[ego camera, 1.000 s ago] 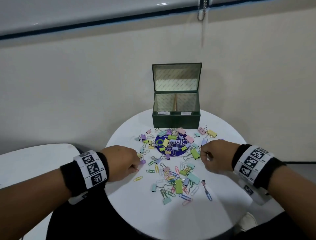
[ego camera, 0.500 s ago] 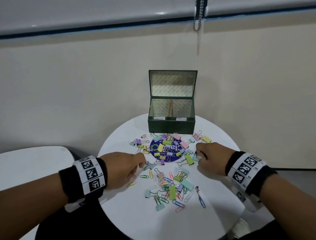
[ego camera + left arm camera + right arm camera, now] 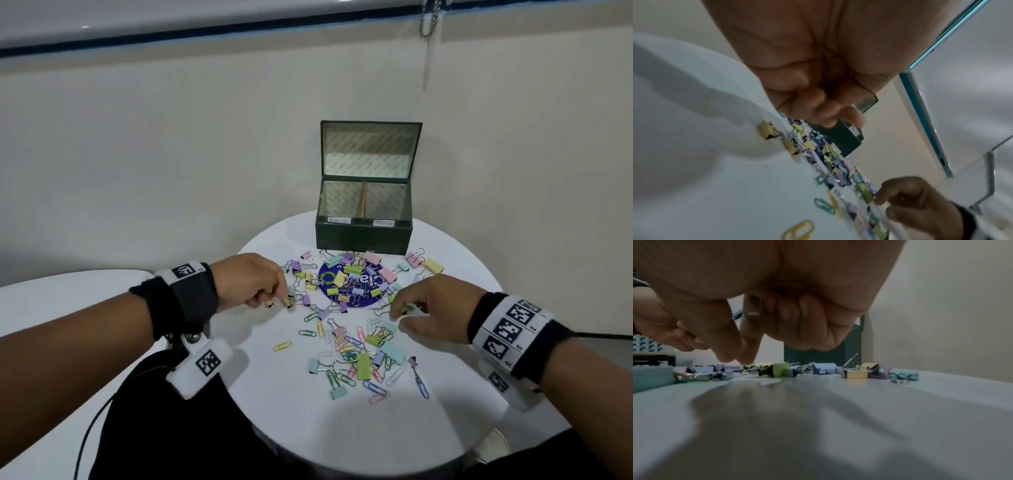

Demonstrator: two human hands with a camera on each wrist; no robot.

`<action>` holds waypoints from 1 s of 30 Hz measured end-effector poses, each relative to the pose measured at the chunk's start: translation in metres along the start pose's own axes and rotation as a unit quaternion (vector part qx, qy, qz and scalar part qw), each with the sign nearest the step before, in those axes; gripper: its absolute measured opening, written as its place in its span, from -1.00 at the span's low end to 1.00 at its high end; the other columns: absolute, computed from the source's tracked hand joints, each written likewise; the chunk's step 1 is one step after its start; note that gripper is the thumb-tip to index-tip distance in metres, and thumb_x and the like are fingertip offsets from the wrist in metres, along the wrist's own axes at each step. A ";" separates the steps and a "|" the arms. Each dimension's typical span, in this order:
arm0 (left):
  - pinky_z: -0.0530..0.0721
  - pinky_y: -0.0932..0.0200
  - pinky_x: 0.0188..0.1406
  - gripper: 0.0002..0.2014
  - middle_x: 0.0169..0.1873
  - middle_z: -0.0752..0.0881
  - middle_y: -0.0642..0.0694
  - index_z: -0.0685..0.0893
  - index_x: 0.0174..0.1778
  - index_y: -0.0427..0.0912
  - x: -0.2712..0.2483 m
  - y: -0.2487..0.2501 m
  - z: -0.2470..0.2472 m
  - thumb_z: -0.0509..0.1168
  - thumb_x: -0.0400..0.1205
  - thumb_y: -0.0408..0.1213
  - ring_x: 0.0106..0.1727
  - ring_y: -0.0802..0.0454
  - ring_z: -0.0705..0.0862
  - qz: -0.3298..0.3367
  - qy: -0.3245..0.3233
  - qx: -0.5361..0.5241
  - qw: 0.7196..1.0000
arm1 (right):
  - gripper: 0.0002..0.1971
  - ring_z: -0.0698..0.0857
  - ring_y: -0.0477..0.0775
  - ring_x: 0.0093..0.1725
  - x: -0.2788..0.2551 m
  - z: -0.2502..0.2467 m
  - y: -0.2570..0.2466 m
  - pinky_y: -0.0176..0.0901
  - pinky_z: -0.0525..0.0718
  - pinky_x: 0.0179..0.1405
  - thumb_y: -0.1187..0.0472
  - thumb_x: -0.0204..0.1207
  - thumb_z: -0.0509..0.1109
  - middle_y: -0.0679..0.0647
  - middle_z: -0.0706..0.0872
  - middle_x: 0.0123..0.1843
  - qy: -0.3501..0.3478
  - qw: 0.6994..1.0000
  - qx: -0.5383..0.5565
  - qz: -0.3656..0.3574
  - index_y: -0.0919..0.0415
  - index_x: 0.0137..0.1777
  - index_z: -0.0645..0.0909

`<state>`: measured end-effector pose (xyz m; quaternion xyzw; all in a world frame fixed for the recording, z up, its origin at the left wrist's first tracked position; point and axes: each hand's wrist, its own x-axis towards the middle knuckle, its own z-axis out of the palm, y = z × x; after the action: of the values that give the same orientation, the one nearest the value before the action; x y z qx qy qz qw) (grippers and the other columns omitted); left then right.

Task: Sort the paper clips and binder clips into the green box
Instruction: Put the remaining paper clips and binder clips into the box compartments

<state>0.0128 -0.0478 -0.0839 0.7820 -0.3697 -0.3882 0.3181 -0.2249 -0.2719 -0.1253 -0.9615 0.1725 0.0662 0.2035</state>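
**A:** Where is the green box (image 3: 363, 236)?

**B:** At the far side of the round white table (image 3: 274, 394), close to the wall, lid raised upright. A divider (image 3: 362, 202) splits the inside into 2 compartments, and 2 small white labels sit on the front rim. I can't read them, and I can't see the floor of either compartment.

**A:** And the clips?

**B:** All out on the table. Pastel binder clips (image 3: 363, 366) and coloured paper clips (image 3: 375, 388) are scattered in front of the box, many lying on a round blue disc (image 3: 349, 286) just before it. 1 yellow paper clip (image 3: 282, 346) lies apart on the near left.

**A:** The left hand (image 3: 248, 282)?

**B:** Fingers curled, knuckles up, at the left edge of the scatter, fingertips down by 2 tan binder clips (image 3: 767, 132). In the left wrist view those 2 clips lie on the table below the curled fingers (image 3: 854, 116), with a gap showing. I can't tell whether it holds anything.

**A:** The right hand (image 3: 433, 310)?

**B:** At the right edge of the pile, thumb and index finger brought together over a green binder clip (image 3: 407, 308). The right wrist view shows both tips pointing down right above the clips, the other fingers (image 3: 807, 324) folded in. Whether they actually pinch the clip, I can't tell.
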 end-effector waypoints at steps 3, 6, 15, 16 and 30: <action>0.62 0.22 -0.24 -0.81 -0.37 0.67 0.13 0.73 -0.25 -0.06 -0.007 -0.002 0.005 0.28 0.46 -0.06 -0.32 0.17 0.59 0.041 -0.026 0.286 0.957 | -0.79 0.69 -0.33 -0.03 0.005 0.001 -0.008 -0.27 0.65 0.12 -0.18 0.49 0.44 -0.41 0.77 0.01 -0.011 1.000 0.012 -0.015 -0.42 0.12 0.71; 0.44 0.19 -0.11 -0.68 -0.13 0.52 0.15 0.72 0.03 0.07 -0.020 -0.004 0.020 0.34 0.53 0.19 -0.10 0.15 0.53 0.064 -0.038 0.527 0.847 | -0.78 0.71 -0.30 0.03 0.012 0.002 -0.015 -0.19 0.67 0.23 -0.21 0.53 0.40 -0.37 0.79 0.07 -0.012 1.000 0.009 -0.024 -0.37 0.15 0.72; 0.58 0.15 -0.06 -0.86 0.04 0.59 0.11 0.65 0.00 0.06 -0.021 -0.002 0.043 0.19 0.64 -0.10 0.03 0.02 0.64 0.106 -0.055 0.587 0.801 | -0.82 0.71 -0.15 -0.04 0.024 0.000 -0.031 -0.19 0.70 0.09 0.05 0.61 0.37 -0.24 0.78 -0.07 -0.024 0.999 -0.033 -0.029 -0.09 0.10 0.78; 0.57 0.15 -0.10 -0.85 0.03 0.61 0.10 0.64 -0.02 0.04 -0.017 0.002 0.043 0.17 0.62 -0.14 0.01 0.00 0.65 0.105 -0.063 0.593 0.796 | -0.83 0.70 -0.15 -0.06 0.023 0.000 -0.031 -0.19 0.70 0.07 0.06 0.61 0.36 -0.24 0.75 -0.10 -0.023 0.999 -0.037 -0.026 -0.09 0.09 0.77; 0.50 0.26 -0.41 -0.91 -0.25 0.74 0.10 0.76 -0.11 -0.06 0.137 0.126 0.016 0.36 0.65 -0.19 -0.38 0.18 0.60 0.111 0.131 0.195 0.966 | -0.87 0.67 -0.11 -0.04 0.023 0.003 -0.035 -0.21 0.61 -0.03 0.05 0.62 0.36 -0.19 0.75 -0.04 -0.031 0.998 -0.050 -0.037 -0.05 0.05 0.74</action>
<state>0.0159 -0.2302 -0.0439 0.8272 -0.4776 -0.1651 0.2458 -0.1916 -0.2474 -0.1200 -0.9736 0.1268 0.0972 0.1631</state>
